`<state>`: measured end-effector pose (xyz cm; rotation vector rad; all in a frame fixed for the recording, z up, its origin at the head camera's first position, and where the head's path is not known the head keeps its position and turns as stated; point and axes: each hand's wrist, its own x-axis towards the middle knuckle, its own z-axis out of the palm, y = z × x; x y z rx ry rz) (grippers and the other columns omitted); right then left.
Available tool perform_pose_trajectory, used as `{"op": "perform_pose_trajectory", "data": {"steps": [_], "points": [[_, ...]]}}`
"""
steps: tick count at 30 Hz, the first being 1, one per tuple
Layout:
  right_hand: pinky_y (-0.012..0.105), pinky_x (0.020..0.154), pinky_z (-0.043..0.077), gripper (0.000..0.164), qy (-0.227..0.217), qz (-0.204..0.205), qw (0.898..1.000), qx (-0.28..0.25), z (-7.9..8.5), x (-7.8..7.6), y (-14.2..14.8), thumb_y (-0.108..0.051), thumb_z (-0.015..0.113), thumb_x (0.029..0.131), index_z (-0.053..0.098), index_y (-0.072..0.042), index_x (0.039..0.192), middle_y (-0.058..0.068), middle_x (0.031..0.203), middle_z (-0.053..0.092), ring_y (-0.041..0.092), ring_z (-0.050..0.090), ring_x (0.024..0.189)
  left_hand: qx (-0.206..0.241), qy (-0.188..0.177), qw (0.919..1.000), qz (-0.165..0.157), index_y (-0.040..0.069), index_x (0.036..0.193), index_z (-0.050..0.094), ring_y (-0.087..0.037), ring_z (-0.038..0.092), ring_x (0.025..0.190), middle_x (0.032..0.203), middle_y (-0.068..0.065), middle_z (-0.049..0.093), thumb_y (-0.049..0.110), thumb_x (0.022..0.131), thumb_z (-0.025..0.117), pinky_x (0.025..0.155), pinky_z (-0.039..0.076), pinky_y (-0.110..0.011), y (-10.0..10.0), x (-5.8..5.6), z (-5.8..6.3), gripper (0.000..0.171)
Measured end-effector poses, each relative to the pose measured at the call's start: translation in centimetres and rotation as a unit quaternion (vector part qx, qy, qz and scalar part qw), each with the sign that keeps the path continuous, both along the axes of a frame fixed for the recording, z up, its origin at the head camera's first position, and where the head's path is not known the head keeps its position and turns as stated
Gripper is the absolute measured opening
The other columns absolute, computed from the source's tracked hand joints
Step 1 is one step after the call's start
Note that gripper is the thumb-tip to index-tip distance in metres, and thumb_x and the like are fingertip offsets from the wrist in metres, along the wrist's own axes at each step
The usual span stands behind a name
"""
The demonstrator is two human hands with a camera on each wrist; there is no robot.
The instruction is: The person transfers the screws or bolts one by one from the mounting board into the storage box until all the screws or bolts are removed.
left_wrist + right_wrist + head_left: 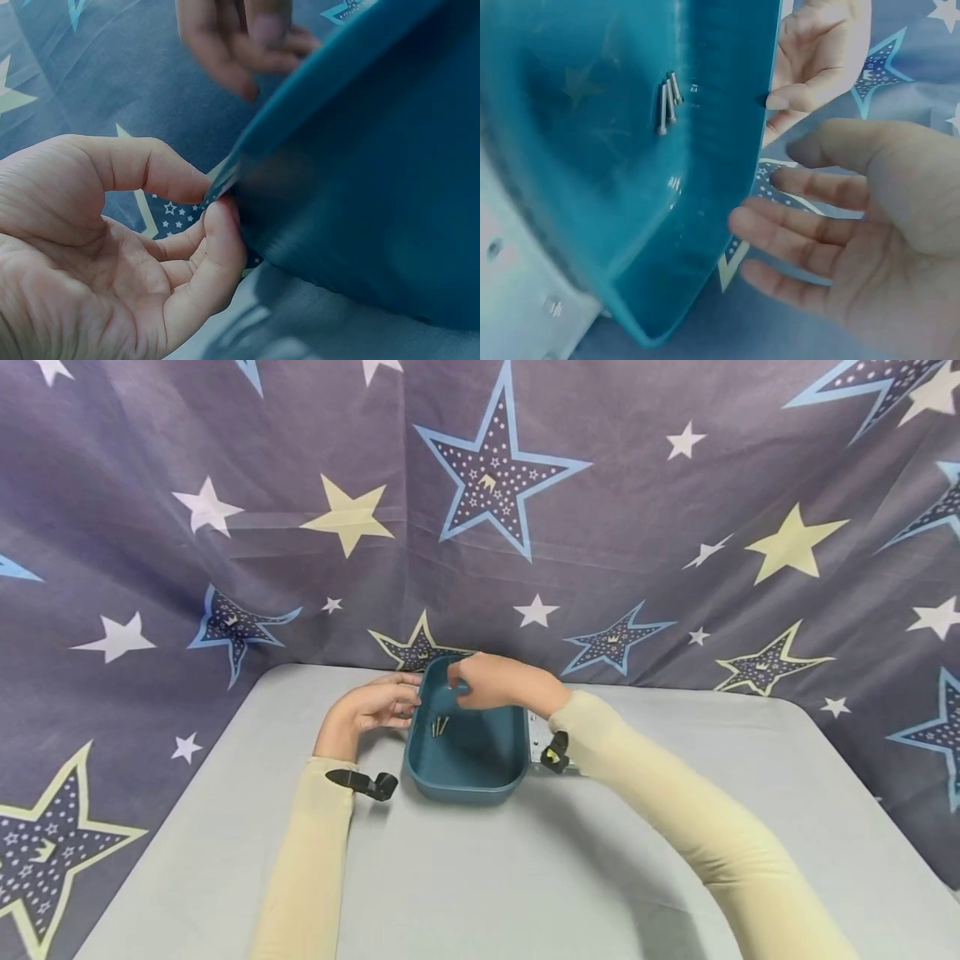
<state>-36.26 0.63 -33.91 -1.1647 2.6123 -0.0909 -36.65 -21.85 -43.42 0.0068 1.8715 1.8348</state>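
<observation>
A teal plastic bin (472, 795) stands upright on the covered table. Three small metal screws (672, 102) lie close together on its floor, near the left wall. My left hand (377, 703) is at the bin's left side; its curled fingertips (223, 225) hold the edge of the wall, seen close up in the left wrist view. Over the bin's far end hovers my right hand (491, 681), its fingers (795, 232) loosely bent. Nothing shows between them in the right wrist view.
A metal plate with holes (538, 739) lies against the bin's right side, partly hidden by my right forearm. Pale cloth (465, 885) covers the table. Behind it hangs a dark curtain with stars (637, 560), near the bin's far end.
</observation>
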Motion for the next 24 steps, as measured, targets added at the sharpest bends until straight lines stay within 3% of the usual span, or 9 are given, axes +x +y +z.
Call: {"op": "perform_pose_trajectory", "data": {"steps": [3,7,13,19,24], "points": [[0.030,0.076,0.053,0.029,0.032,0.019,0.999,-0.037,0.5,0.7,1.6,-0.013,0.059,0.097,0.067,-0.004,0.123,0.007,0.096,0.071,0.013,0.058,0.074,0.001,0.004,1.0000,-0.001,-0.003,0.150,0.027,-0.004,0.059,0.068,0.083,0.006,0.061,0.001,0.091,0.051,0.068,0.055,-0.022,0.0,0.0,0.0,0.063],[0.035,0.080,0.056,0.029,0.071,0.024,0.995,-0.064,0.8,1.5,3.6,-0.014,0.060,0.096,0.067,-0.004,0.123,0.011,0.106,0.071,0.017,0.064,0.085,-0.002,0.006,1.0000,0.002,-0.002,0.150,0.028,-0.004,0.059,0.070,0.087,0.005,0.061,0.001,0.091,0.051,0.069,0.055,-0.023,0.0,0.0,0.0,0.063],[0.035,0.074,0.055,0.025,0.116,0.008,0.989,-0.086,0.9,2.7,7.0,-0.016,0.063,0.094,0.068,-0.009,0.118,0.007,0.104,0.068,0.017,0.063,0.087,-0.003,0.003,1.0000,0.002,-0.002,0.151,0.026,-0.004,0.059,0.068,0.086,0.005,0.060,0.000,0.091,0.050,0.068,0.055,-0.021,0.1,0.0,-0.1,0.064],[0.037,0.078,0.057,0.022,0.160,0.006,0.982,-0.104,0.4,3.6,10.6,-0.014,0.065,0.090,0.069,-0.008,0.111,0.009,0.106,0.069,0.021,0.065,0.093,0.001,0.004,1.0000,-0.001,-0.002,0.151,0.026,-0.004,0.059,0.068,0.085,0.005,0.061,0.000,0.091,0.050,0.067,0.055,-0.021,0.3,0.1,-0.1,0.064],[0.040,0.080,0.054,0.021,0.194,0.014,0.977,-0.087,-0.6,4.1,13.5,-0.015,0.067,0.088,0.068,-0.007,0.108,0.008,0.103,0.069,0.024,0.062,0.094,-0.004,0.003,1.0000,0.003,-0.001,0.151,0.026,-0.004,0.059,0.070,0.087,0.005,0.061,0.000,0.092,0.050,0.069,0.055,-0.021,0.2,0.1,0.1,0.064]]}}
